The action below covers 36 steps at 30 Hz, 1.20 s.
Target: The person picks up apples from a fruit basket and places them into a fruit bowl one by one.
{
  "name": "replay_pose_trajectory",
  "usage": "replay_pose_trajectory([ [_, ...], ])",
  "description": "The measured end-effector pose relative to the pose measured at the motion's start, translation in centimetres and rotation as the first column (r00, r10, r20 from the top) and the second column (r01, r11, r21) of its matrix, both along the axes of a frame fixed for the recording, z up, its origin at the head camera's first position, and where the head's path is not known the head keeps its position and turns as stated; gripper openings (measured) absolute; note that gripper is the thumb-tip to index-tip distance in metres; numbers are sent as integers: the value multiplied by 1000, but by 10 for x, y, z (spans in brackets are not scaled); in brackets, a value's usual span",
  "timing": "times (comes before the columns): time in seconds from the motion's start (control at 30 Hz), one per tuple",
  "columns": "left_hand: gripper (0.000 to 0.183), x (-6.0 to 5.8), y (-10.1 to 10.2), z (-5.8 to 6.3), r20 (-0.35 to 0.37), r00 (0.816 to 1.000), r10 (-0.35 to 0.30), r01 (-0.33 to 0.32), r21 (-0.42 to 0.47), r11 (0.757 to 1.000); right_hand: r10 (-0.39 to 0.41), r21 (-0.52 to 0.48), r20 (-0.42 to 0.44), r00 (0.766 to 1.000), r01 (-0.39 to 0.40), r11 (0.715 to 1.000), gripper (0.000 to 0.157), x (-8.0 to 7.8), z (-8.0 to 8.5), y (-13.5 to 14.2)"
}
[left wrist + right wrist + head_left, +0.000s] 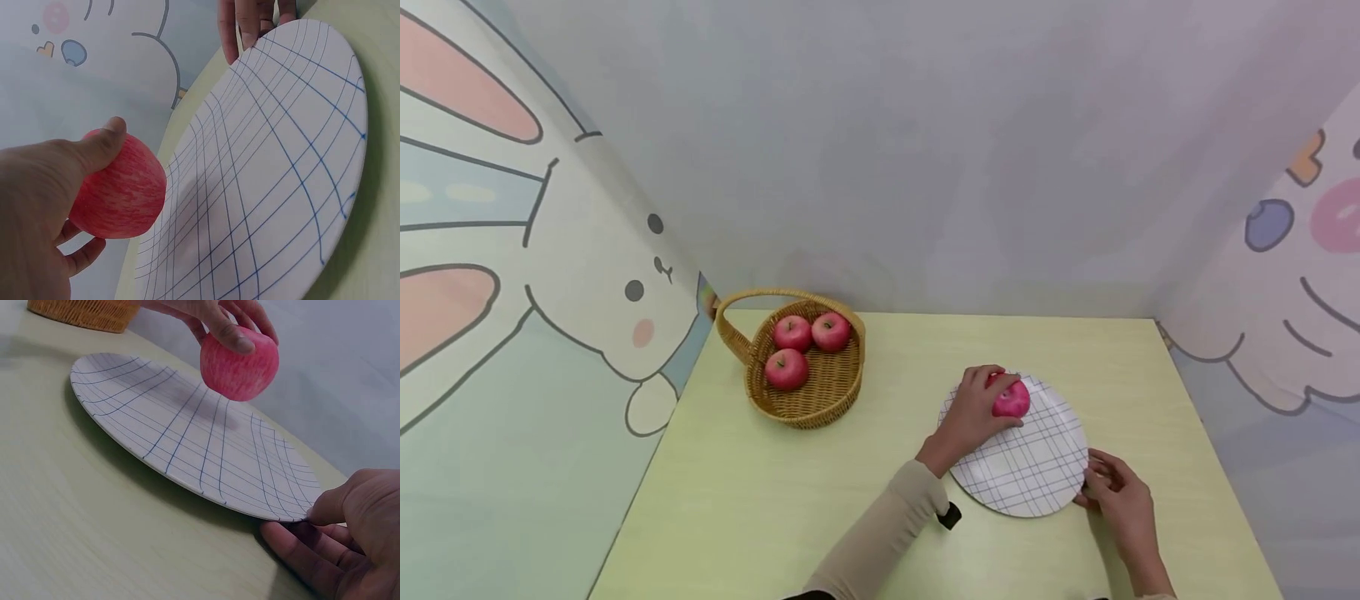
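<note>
A red apple (1012, 400) is gripped in my left hand (973, 410), with the thumb and fingers round its sides. It hangs just above a round white plate (181, 440) with a blue grid pattern, and a soft shadow falls on the plate beneath. At the plate's near right rim, my right hand (1122, 500) pinches the edge, thumb at the rim and fingers underneath, as the right wrist view shows. Part of the right hand's fingers is hidden under the plate in the head view.
To the left on the pale yellow table (760, 517) stands a wicker basket (805, 417) with a tall handle. Three red apples (787, 369) lie in it. Walls with cartoon animals (602, 275) rise behind the table and at both sides.
</note>
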State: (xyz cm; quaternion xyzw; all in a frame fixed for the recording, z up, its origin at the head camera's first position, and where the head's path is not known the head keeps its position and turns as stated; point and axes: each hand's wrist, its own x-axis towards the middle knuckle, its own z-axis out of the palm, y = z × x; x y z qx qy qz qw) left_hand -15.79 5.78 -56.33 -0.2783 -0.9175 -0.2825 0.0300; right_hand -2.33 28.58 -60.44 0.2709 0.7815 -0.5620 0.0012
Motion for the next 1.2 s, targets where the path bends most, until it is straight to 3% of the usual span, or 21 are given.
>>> replay_pose_trajectory([
  [0.37, 75, 5, 26, -3, 25, 995, -94, 95, -41, 995, -15, -35, -3, 1000, 15, 999, 47, 0, 0, 0],
  [0.67, 74, 3, 33, -3, 26, 995, -98, 100, -98, 990, -6, -85, -43, 999, 2, 996, 47, -2, 1, -3],
  [1.2, 77, 6, 33, -4, 2, 994, -105, 104, -169, 980, 3, -63, -23, 1000, -4, 998, 47, 1, -1, 0],
])
